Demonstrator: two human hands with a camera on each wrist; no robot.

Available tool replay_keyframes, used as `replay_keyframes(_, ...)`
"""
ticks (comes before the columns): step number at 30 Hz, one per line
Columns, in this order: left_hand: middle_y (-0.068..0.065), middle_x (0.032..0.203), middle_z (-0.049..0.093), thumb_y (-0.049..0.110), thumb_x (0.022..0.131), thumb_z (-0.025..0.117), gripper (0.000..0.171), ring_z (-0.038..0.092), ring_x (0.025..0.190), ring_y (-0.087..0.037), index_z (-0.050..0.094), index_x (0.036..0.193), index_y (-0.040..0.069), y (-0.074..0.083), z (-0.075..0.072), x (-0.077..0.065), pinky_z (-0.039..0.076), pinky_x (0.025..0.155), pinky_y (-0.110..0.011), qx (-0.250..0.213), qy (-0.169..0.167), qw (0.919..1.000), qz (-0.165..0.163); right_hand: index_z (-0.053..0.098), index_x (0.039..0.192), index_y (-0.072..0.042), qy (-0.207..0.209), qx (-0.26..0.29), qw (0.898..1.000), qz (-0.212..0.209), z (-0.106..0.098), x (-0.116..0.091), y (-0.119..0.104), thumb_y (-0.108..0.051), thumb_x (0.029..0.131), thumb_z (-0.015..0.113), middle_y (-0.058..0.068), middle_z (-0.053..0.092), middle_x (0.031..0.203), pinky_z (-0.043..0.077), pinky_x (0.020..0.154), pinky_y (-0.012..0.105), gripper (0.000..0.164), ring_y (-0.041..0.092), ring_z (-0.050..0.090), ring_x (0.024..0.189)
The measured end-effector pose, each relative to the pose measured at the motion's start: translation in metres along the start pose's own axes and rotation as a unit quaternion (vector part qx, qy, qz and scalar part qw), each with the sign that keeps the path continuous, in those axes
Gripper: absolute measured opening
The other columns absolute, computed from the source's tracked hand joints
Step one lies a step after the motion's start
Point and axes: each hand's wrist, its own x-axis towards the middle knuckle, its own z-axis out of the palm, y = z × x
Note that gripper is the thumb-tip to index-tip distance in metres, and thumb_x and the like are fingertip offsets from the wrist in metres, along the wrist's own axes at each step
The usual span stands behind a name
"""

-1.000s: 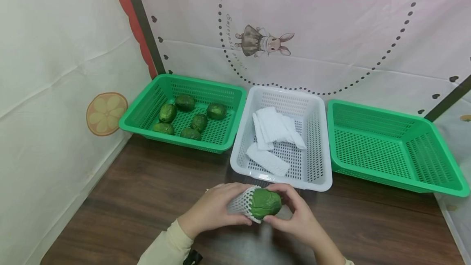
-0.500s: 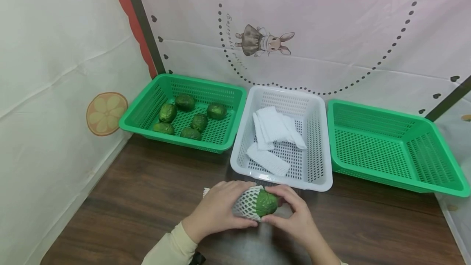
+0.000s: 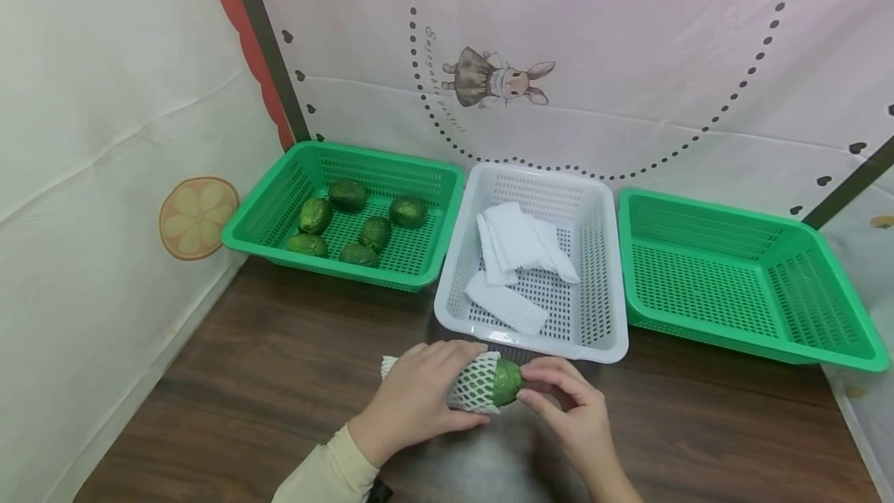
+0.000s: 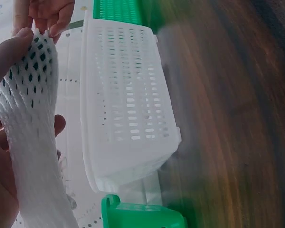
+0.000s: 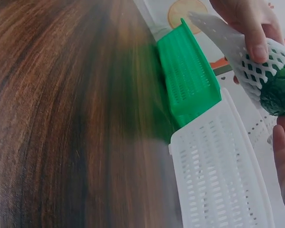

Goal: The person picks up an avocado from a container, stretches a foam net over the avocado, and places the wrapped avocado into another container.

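A green avocado point(image 3: 507, 383) lies partly inside a white foam net sleeve point(image 3: 475, 385), in front of the white basket. My left hand point(image 3: 417, 396) wraps round the sleeve and the fruit in it, thumb on the near side. At the bare end of the avocado, my right hand point(image 3: 574, 408) has its thumb and fingertips on the tip. The left wrist view shows the sleeve point(image 4: 32, 123) stretched into diamonds at its far end, its long tail hanging slack. Dark wrinkled skin of the avocado point(image 5: 278, 91) shows beyond the mesh in the right wrist view.
Several avocados point(image 3: 315, 216) lie in the left green basket point(image 3: 335, 274). The white basket point(image 3: 601, 278) holds several flat foam sleeves point(image 3: 520, 235). To the right stands another green basket point(image 3: 705, 293), nothing in it. All stand on a dark wooden table point(image 3: 279, 355) against a printed cloth.
The foam sleeve has moved further over the avocado, so less green shows. My right hand has shifted right, from round the fruit's sides to its tip.
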Motion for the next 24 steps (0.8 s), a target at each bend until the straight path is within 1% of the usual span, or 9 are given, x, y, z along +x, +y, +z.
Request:
replay_keyframes(3,0.005,0.102,0.050,0.058,0.058,0.062,0.072,0.048,0.088,-0.008,0.046,0.114,0.016,0.002,0.001,0.001,0.040,0.066,-0.026,0.007,0.007,0.9998,0.018,0.059,0.097,0.004,-0.002,0.012,1.000,-0.001,0.002,-0.002,0.004,0.009,0.066,0.064,0.019,0.049,0.102,0.044,0.073,0.036,0.032,0.033,0.047,0.092)
replay_keyframes(6,0.004,0.101,0.051,0.057,0.059,0.062,0.069,0.048,0.086,-0.010,0.047,0.113,0.015,0.006,0.002,0.003,0.041,0.068,-0.026,0.011,0.014,0.9994,0.029,0.060,0.096,0.002,-0.005,0.009,1.000,0.011,0.007,-0.003,0.001,0.007,0.065,0.065,0.017,0.050,0.101,0.043,0.074,0.036,0.031,0.033,0.047,0.092)
replay_keyframes(10,0.003,0.102,0.051,0.055,0.062,0.061,0.066,0.048,0.090,-0.011,0.048,0.113,0.015,0.010,0.003,0.005,0.041,0.070,-0.028,0.016,0.017,0.9990,0.039,0.061,0.094,0.000,-0.009,0.001,1.000,0.008,0.014,-0.002,-0.008,0.005,0.065,0.066,0.015,0.051,0.100,0.044,0.072,0.033,0.030,0.030,0.048,0.091)
replay_keyframes(13,0.004,0.103,0.050,0.054,0.064,0.060,0.063,0.047,0.092,-0.011,0.049,0.113,0.015,0.013,0.004,0.006,0.040,0.070,-0.028,0.016,0.016,0.9987,0.046,0.062,0.089,0.001,-0.008,-0.008,0.999,0.031,0.025,0.006,-0.051,0.003,0.066,0.066,0.015,0.052,0.096,0.045,0.072,0.032,0.024,0.028,0.049,0.089)
replay_keyframes(15,0.004,0.103,0.050,0.053,0.065,0.060,0.061,0.046,0.092,-0.011,0.049,0.113,0.015,0.015,0.006,0.007,0.040,0.070,-0.028,0.015,0.017,0.9986,0.049,0.061,0.085,0.004,-0.004,-0.008,0.999,0.047,0.034,0.014,-0.089,0.005,0.066,0.065,0.016,0.052,0.092,0.045,0.071,0.031,0.019,0.025,0.050,0.086)
replay_keyframes(17,0.004,0.103,0.050,0.051,0.065,0.061,0.062,0.046,0.092,-0.011,0.049,0.114,0.015,0.016,0.007,0.007,0.040,0.070,-0.028,0.015,0.019,0.9985,0.050,0.061,0.081,0.005,0.002,-0.010,0.997,0.075,0.041,0.020,-0.116,0.004,0.067,0.065,0.016,0.052,0.089,0.045,0.072,0.031,0.015,0.023,0.051,0.084)
replay_keyframes(18,0.004,0.103,0.050,0.051,0.065,0.061,0.063,0.046,0.092,-0.011,0.048,0.115,0.015,0.016,0.007,0.008,0.040,0.070,-0.028,0.016,0.021,0.9983,0.051,0.061,0.081,0.004,0.005,-0.007,0.997,0.076,0.041,0.020,-0.117,0.003,0.068,0.065,0.015,0.052,0.088,0.045,0.072,0.030,0.014,0.022,0.051,0.084)
replay_keyframes(19,0.004,0.102,0.050,0.050,0.064,0.062,0.064,0.047,0.091,-0.011,0.047,0.116,0.015,0.016,0.007,0.008,0.040,0.070,-0.028,0.017,0.023,0.9983,0.052,0.061,0.081,0.005,0.006,0.009,0.998,0.056,0.041,0.019,-0.114,0.005,0.068,0.064,0.015,0.052,0.088,0.045,0.072,0.030,0.013,0.021,0.050,0.083)
replay_keyframes(24,0.003,0.097,0.052,0.046,0.061,0.065,0.074,0.048,0.087,-0.011,0.040,0.124,0.015,0.018,0.009,0.009,0.040,0.071,-0.028,0.019,0.030,0.9979,0.054,0.063,0.086,0.003,0.021,0.021,0.999,0.017,0.026,0.001,-0.033,0.007,0.066,0.065,0.016,0.053,0.087,0.045,0.068,0.030,0.021,0.026,0.050,0.081)
